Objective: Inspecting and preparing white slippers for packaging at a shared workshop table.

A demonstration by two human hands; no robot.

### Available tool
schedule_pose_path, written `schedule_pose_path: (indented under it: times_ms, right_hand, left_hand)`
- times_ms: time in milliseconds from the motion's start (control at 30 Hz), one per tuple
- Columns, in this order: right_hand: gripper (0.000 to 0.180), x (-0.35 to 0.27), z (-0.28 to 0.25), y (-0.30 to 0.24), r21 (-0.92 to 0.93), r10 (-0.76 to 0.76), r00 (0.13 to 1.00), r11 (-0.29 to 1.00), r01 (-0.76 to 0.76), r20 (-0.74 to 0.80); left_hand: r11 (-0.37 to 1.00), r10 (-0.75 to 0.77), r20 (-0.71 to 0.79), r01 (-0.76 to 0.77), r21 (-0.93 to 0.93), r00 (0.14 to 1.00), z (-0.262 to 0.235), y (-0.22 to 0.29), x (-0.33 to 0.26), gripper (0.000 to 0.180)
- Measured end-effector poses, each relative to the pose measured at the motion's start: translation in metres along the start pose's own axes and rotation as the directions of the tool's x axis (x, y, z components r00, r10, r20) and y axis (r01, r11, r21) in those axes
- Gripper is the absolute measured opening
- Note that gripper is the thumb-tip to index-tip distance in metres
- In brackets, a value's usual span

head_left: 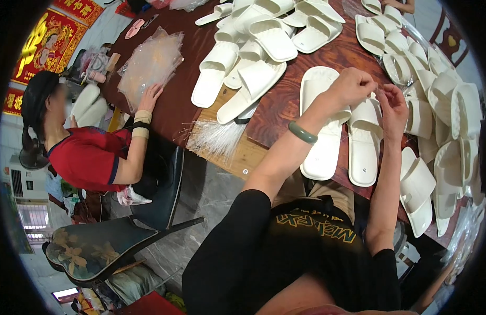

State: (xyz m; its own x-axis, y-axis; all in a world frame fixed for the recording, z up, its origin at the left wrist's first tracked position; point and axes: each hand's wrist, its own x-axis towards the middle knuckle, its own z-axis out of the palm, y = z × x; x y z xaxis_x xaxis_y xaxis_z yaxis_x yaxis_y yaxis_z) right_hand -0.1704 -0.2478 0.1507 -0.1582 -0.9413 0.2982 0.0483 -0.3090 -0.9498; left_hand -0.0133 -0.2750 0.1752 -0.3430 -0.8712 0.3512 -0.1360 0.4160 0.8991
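A pair of white slippers lies in front of me: the left slipper [320,155] and the right slipper [364,157], side by side with toes away. Over their straps, my left hand [354,88] is closed in a pinch, a green bangle on its wrist. Close by it, my right hand [394,107] also pinches with thumb and forefinger. The fingertips of both hands nearly meet; whatever sits between them is too small to make out. Left of the slippers, a bundle of thin clear plastic strands [217,140] rests at the table edge.
White slippers are heaped at the far middle [253,31] and along the right [445,100]. At left, a co-worker in red [90,157] rests a hand by clear plastic bags [151,65]. A chair [98,247] stands lower left. Another person's arm shows at the far right.
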Motion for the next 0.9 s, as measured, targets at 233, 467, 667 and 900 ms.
schedule_pose_path:
  times_ms: [233,467,667,900]
  right_hand:
    - [0.019,-0.006,0.004,0.0,-0.046,-0.053,0.998,0.997,0.054,0.023]
    - [0.017,-0.002,-0.003,0.012,-0.17,-0.063,0.993,0.982,0.079,0.098]
    - [0.018,-0.001,-0.005,0.017,-0.189,0.077,0.997,0.979,-0.073,0.013]
    - [0.014,-0.007,-0.003,0.015,-0.142,-0.035,0.999,0.989,0.038,0.024]
  left_hand:
    - [0.998,0.0,-0.02,-0.001,-0.059,1.0,0.005,-0.011,0.005,0.017]
    - [0.986,0.115,-0.049,-0.12,-0.116,0.992,0.008,-0.024,0.005,0.012]
    - [0.97,0.178,-0.159,-0.146,0.194,0.971,0.006,-0.018,0.002,0.019]
    - [0.98,0.167,-0.117,-0.152,0.127,0.979,0.009,-0.015,0.0,0.02]
